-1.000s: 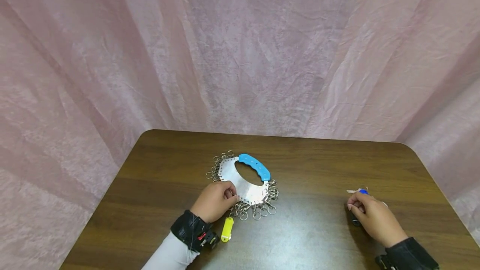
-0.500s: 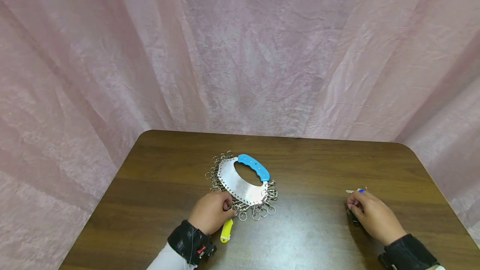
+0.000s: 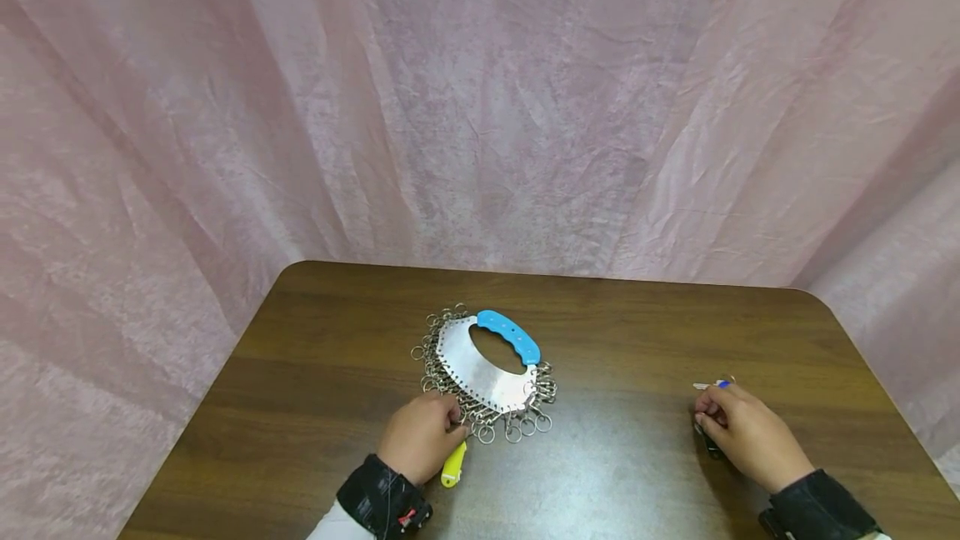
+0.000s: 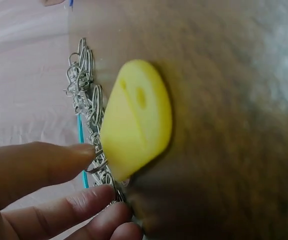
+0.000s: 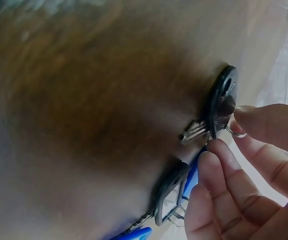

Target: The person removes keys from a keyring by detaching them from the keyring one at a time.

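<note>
A silver plate [image 3: 474, 367] with a blue grip [image 3: 512, 335] lies left of centre on the table, many metal rings hanging from its curved edge. Just below that edge is my left hand [image 3: 420, 436]. Its thumb and fingers pinch a small metal ring [image 4: 98, 165] beside a yellow key tag [image 4: 139, 120], whose upper end the hand hides in the head view. On the right, my right hand [image 3: 746, 432] holds a black key tag [image 5: 223, 97] by its ring [image 5: 234, 132], thumb against the ring. Keys [image 5: 195, 131] dangle from that tag.
The brown wooden table [image 3: 622, 340] has rounded far corners. A second black tag [image 5: 173, 192] and blue tags [image 5: 196, 170] lie near my right fingers. Behind the table hangs a pink curtain [image 3: 480, 107].
My left hand has moved from the plate's edge down toward the yellow tag, covering its upper end. The right hand stays almost where it was, its fingers shifting slightly.
</note>
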